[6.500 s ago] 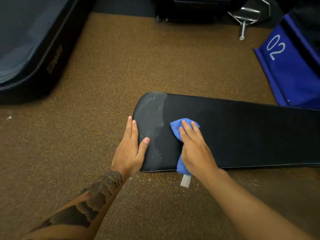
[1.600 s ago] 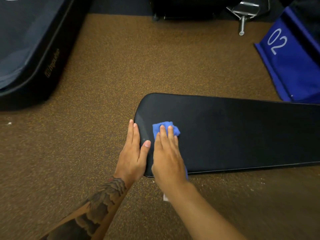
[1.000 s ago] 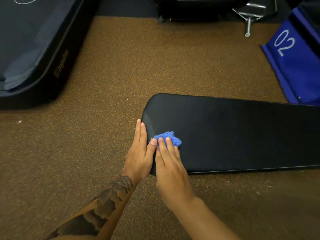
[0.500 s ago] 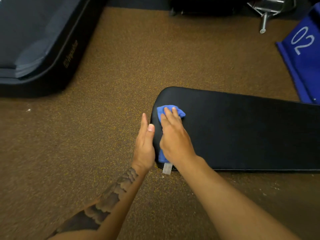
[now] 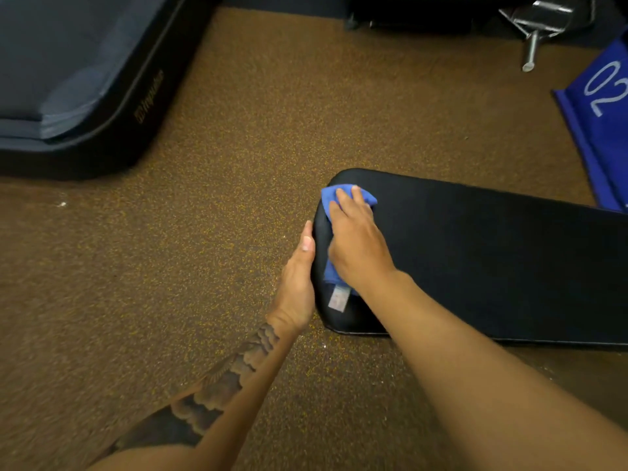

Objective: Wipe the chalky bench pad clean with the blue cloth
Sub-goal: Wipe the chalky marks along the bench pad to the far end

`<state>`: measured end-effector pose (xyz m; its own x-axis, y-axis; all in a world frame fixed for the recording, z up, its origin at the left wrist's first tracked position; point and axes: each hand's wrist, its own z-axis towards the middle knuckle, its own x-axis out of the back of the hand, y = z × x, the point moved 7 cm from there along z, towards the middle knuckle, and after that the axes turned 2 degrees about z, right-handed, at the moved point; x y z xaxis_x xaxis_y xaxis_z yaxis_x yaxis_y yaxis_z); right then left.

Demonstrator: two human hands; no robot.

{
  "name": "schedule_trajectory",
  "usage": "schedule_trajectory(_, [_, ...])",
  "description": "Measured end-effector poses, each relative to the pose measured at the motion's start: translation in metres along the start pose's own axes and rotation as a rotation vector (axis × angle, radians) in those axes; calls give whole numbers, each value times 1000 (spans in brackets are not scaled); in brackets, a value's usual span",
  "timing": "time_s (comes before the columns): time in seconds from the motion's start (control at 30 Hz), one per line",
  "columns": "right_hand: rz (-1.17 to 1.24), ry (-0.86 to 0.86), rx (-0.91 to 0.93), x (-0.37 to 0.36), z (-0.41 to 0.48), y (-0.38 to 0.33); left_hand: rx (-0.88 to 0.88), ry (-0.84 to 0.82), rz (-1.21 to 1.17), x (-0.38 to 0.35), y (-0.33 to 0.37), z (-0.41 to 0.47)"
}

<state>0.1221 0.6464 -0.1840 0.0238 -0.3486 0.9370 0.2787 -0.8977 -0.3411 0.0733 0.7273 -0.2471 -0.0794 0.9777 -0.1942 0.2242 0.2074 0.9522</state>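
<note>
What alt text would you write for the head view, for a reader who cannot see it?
A person's right hand presses a blue cloth onto the rounded end of a black bench pad lying on speckled brown floor. The left hand rests flat against that end's edge.

One bench pad [image 5: 492, 260], one blue cloth [image 5: 328, 200], two hands [image 5: 297, 280] [image 5: 356, 246]

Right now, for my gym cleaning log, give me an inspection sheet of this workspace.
Surface: brown speckled floor, a few white specks.
Job's things: black bench pad lies on the floor, no chalk visible; blue cloth on its left end.
Clutter: nothing seen.
Hands: right hand presses the cloth flat; left hand rests against the pad's end.
Cables: nothing seen.
Surroundings: dark mat far left, blue panel marked 02 far right, metal fitting.
</note>
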Motion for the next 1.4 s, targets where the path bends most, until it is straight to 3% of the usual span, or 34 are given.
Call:
schedule_trajectory(0.3, [-127,-45,269,10,-85,-6,-14,56,-93,-2,10,-1])
schedule_trajectory(0.53, [-52,23,-88,18,9,38,-2,8,-99,-5,13,-3])
schedule_trajectory(0.7, [-60,-27,5,-2,41,-8,-19,18,-118,-6,18,-5])
schedule_trajectory(0.93, [-197,-53,206,-5,-61,-14,31,76,-176,-4,11,-3])
schedule_trajectory(1.03, [-207,-1,141,16,-54,25,49,70,-144,-3,10,-1])
schedule_trajectory(1.2, [53,132,-128,23,18,57,31,52,-148,-5,11,-1])
schedule_trajectory(1.3, [88,184,-121,21,54,43,12,61,-142,-7,13,-2])
schedule_trajectory(1.4, [77,128,14,7,45,15,28,69,-134,-6,10,-1])
